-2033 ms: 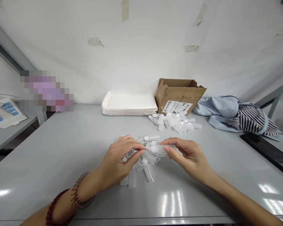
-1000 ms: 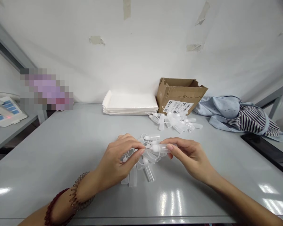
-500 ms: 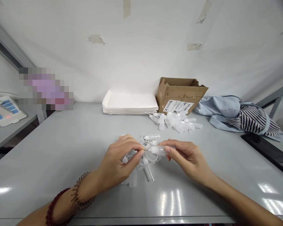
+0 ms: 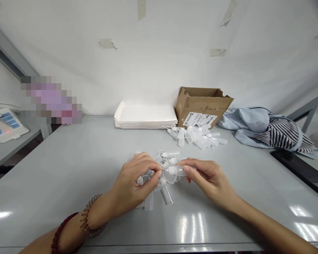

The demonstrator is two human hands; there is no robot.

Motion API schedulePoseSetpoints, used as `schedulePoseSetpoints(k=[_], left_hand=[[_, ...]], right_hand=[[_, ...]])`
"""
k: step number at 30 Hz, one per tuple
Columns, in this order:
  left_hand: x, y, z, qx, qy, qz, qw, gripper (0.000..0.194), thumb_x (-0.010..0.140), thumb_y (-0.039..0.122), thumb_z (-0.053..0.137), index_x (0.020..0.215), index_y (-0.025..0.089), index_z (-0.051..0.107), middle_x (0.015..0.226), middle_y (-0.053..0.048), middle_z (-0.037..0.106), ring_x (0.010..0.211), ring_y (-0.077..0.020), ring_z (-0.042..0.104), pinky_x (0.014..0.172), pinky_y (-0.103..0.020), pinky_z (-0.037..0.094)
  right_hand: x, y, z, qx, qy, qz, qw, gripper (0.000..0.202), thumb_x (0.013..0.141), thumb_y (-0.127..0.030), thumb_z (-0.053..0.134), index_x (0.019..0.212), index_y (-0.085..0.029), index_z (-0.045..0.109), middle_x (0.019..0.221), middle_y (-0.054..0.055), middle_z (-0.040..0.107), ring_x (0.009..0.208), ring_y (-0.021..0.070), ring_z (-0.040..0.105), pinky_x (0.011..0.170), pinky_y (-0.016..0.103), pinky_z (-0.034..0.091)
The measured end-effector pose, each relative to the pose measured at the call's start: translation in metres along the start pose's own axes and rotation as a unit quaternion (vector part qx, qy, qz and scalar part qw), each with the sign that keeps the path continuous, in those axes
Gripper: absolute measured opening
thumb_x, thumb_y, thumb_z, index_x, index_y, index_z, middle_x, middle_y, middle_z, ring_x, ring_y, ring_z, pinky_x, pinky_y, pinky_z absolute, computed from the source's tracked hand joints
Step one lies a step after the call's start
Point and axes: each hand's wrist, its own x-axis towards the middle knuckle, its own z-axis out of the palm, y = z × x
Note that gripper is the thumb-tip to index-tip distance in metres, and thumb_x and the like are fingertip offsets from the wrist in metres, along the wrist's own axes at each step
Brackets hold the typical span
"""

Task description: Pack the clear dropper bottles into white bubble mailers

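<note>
My right hand [image 4: 205,178] grips a small translucent plastic bottle [image 4: 177,170] between thumb and fingers, holding it on its side with its white neck toward the left. My left hand [image 4: 139,178] pinches thumb and forefinger together at the bottle's tip; whether a cap is between them is too small to make out. Beneath and around both hands lies a loose pile of similar clear bottles [image 4: 166,194], some with thin looped straps. Part of this pile is hidden behind my left fingers.
A second heap of bottles [image 4: 198,137] lies before an open cardboard box [image 4: 204,102]. Left of the box is a stack of white padded envelopes [image 4: 148,114]. Blue fabric [image 4: 246,120], a striped bundle [image 4: 288,134] and a black phone-like object [image 4: 294,165] lie on the right.
My right hand and the bottle have shifted very slightly left, toward my left fingertips. My left hand keeps its pinch in nearly the same place.
</note>
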Motion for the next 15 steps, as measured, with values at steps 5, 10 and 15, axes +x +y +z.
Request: schedulePoseSetpoints(k=[5,10,15], left_hand=[[-0.0008,-0.0007,0.0010,0.004,-0.001,-0.001,1.000,0.013,0.085,0.008,0.053,0.081,0.018,0.061,0.070,0.000,0.062,0.068,-0.0138,0.053,0.066,-0.029,0.042],[0.0008,-0.0003,0.0019,0.002,0.007,0.007,1.000,0.014,0.083,0.006,0.053,0.082,0.017,0.061,0.069,0.000,0.061,0.066,-0.0131,0.052,0.065,-0.028,0.042],[0.0008,-0.0014,0.0025,-0.011,0.007,0.004,1.000,0.014,0.083,0.004,0.053,0.081,0.017,0.061,0.070,0.000,0.060,0.067,-0.0128,0.051,0.066,-0.028,0.041]], right_hand=[[0.0000,0.0001,0.0008,0.005,0.002,-0.005,1.000,0.025,0.093,-0.028,0.047,0.099,-0.021,0.071,0.060,-0.001,0.058,0.056,0.0115,0.054,0.054,0.023,0.042],[-0.0009,0.0011,0.0019,0.012,-0.003,-0.004,1.000,0.026,0.094,-0.028,0.047,0.100,-0.021,0.071,0.063,-0.001,0.060,0.057,0.0114,0.055,0.055,0.023,0.042],[-0.0018,0.0031,0.0030,0.023,-0.007,-0.002,1.000,0.024,0.094,-0.026,0.047,0.101,-0.021,0.070,0.067,-0.001,0.062,0.059,0.0109,0.055,0.057,0.023,0.042]])
